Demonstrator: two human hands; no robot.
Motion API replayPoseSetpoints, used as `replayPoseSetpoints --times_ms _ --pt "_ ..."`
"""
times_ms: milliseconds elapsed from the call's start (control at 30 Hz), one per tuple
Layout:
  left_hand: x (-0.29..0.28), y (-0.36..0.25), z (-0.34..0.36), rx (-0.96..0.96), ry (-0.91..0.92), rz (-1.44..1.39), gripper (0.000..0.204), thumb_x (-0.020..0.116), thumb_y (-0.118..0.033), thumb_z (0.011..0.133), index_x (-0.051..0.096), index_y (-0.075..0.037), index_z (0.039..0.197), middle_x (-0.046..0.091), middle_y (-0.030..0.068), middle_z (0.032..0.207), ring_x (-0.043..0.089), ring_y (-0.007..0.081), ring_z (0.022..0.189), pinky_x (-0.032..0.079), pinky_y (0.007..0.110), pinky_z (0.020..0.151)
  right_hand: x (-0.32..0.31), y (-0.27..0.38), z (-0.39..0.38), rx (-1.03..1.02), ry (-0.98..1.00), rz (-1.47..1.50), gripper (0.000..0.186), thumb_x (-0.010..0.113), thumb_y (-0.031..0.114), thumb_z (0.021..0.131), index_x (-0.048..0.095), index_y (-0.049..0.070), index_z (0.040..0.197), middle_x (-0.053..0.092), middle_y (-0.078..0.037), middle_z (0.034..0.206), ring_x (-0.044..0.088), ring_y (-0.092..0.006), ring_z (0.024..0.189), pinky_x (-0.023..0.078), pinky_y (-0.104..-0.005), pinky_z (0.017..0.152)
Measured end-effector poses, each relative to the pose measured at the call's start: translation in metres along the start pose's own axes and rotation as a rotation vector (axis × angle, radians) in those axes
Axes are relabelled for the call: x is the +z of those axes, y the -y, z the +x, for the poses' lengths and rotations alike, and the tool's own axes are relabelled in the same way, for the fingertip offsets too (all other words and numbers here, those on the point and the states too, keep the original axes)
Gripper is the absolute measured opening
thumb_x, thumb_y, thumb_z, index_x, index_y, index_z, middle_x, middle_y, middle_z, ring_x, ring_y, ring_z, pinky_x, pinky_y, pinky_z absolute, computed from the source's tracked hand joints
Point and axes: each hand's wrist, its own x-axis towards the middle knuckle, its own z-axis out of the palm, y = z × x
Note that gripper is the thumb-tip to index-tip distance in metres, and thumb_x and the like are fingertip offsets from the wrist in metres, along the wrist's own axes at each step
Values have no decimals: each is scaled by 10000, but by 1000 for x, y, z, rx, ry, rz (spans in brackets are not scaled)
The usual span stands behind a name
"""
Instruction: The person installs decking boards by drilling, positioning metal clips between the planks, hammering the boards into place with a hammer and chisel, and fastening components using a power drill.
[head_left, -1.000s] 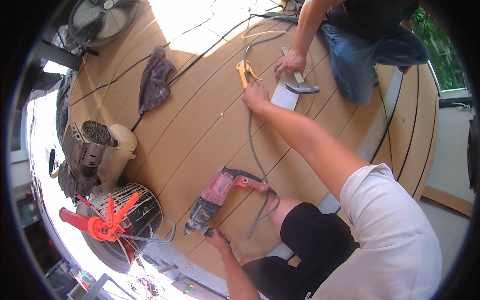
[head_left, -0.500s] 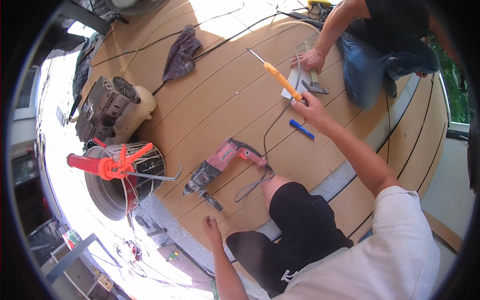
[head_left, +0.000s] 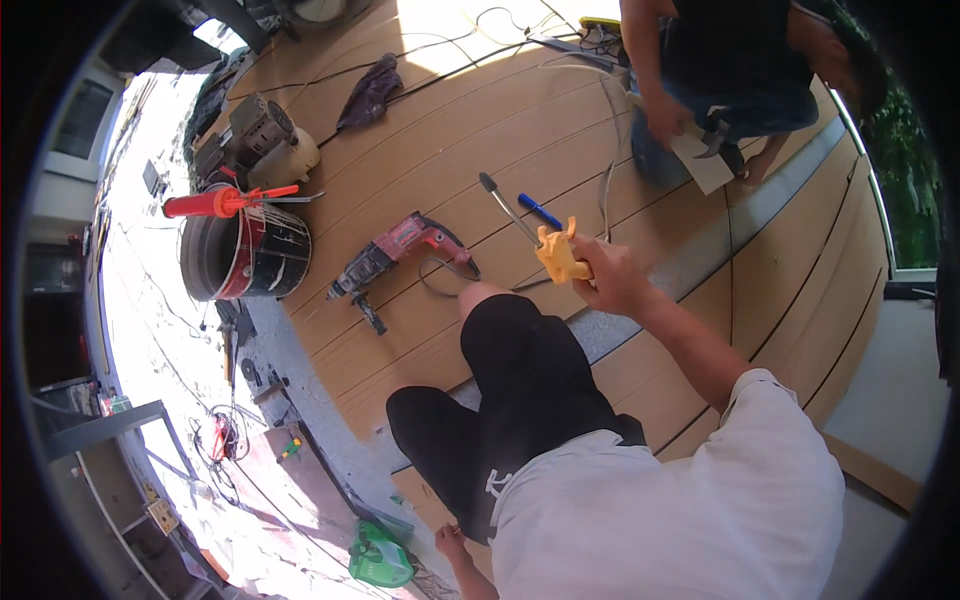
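Observation:
My right hand [head_left: 612, 280] is closed on the yellow grip of a tool [head_left: 556, 256], whose thin metal rod ends in a dark tip pointing up and left. I cannot make out its exact kind. Just beyond it a blue marker [head_left: 539, 211] lies on the boards. My left hand [head_left: 452, 543] hangs low by my knee with curled fingers, beside a strip of tan board [head_left: 422, 498]; I see nothing in it. A red rotary hammer drill [head_left: 402, 245] lies on its side in front of my knees, its bit toward the left.
A red caulking gun [head_left: 215, 202] lies across a stained bucket [head_left: 262, 262]. An air compressor [head_left: 268, 140] and a dark rag [head_left: 370, 92] stand farther off. At upper right a co-worker [head_left: 730, 60] has a claw hammer [head_left: 711, 141] and white board [head_left: 702, 168]. Cords cross the deck.
My view has shifted. My right hand has turned the yellow tool and brought it closer to me; my left hand has lowered. The co-worker has moved the hammer and white board to the right.

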Motion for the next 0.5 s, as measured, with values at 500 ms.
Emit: replayPoseSetpoints --times_ms 500 --pt "-16 77 72 427 66 574 310 639 -242 999 677 28 1146 756 198 1032 740 312 918 563 428 790 101 28 -18 296 760 200 377 577 69 930 586 -44 1289 663 -74 1027 644 -175 942 550 -306 786"
